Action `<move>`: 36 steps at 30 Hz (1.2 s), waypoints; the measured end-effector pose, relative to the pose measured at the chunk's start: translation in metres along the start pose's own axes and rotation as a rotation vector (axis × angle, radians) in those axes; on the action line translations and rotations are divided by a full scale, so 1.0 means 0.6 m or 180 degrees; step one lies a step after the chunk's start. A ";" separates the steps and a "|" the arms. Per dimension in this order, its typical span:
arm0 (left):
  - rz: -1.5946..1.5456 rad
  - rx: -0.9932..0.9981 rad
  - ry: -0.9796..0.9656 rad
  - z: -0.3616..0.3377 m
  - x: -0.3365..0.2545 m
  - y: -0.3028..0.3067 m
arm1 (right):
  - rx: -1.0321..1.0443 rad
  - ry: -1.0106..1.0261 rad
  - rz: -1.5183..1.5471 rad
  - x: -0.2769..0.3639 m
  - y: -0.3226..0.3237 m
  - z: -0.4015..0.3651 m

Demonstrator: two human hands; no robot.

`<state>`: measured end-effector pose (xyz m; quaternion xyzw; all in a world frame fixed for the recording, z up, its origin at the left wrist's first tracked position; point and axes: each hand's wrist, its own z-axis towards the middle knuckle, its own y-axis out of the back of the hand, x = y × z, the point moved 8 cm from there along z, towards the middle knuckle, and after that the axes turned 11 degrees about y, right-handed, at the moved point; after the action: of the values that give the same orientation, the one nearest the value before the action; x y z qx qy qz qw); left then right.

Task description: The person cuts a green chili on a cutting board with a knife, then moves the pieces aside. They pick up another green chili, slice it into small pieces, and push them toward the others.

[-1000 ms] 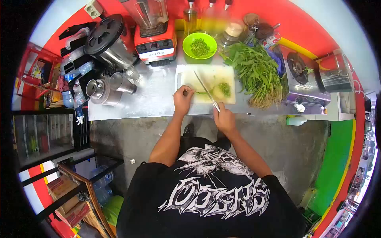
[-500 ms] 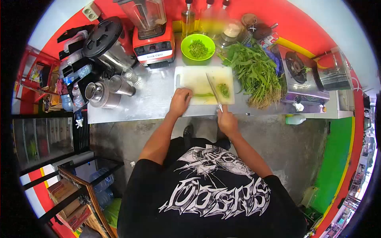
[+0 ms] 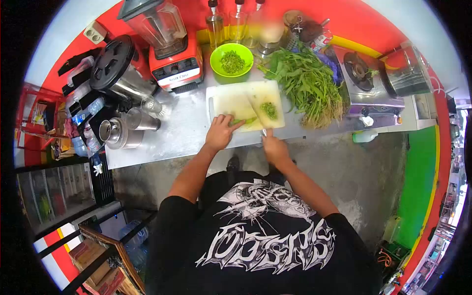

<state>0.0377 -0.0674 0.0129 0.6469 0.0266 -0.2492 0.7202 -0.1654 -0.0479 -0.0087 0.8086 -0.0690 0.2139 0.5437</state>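
Fingers of my left hand (image 3: pixel 221 132) are closed over the near end of a slender green vegetable (image 3: pixel 247 121), pinning it to the white cutting board (image 3: pixel 223 92). My right hand (image 3: pixel 275 148) grips a kitchen knife (image 3: pixel 255 109) by its handle at the board's front edge. The blade points away from me and crosses the board at the vegetable's right end. To the right of the blade lies a small heap of chopped green pieces (image 3: pixel 269 110). More chopped greens (image 3: pixel 232 62) fill a lime-green bowl (image 3: pixel 231 73) behind the board.
A big bunch of leafy greens with roots (image 3: pixel 309 81) lies right of the board, beside a gas stove (image 3: pixel 361 81). Behind stand a red blender (image 3: pixel 176 69) and oil bottles (image 3: pixel 215 27). Metal cups (image 3: pixel 142 119) and a large steel container (image 3: pixel 123 69) occupy the left.
The view has shifted slightly. My left hand has moved inward along the vegetable, which now lies at a slant. The knife is still in my right hand, near the vegetable's right end.
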 end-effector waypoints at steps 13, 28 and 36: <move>0.0066 0.0054 0.0018 -0.001 0.003 0.001 | 0.0265 -0.0010 0.0034 0.043 0.034 -0.020; -0.0116 -0.0121 0.0007 -0.001 -0.002 0.007 | 0.0329 -0.0070 0.0052 0.034 0.027 -0.016; 0.0052 0.0015 0.0035 -0.001 0.000 0.004 | 0.0257 0.0155 -0.0083 0.041 0.065 0.019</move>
<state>0.0385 -0.0667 0.0150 0.6502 0.0246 -0.2398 0.7205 -0.1537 -0.0706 0.0310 0.8253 -0.0365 0.2290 0.5149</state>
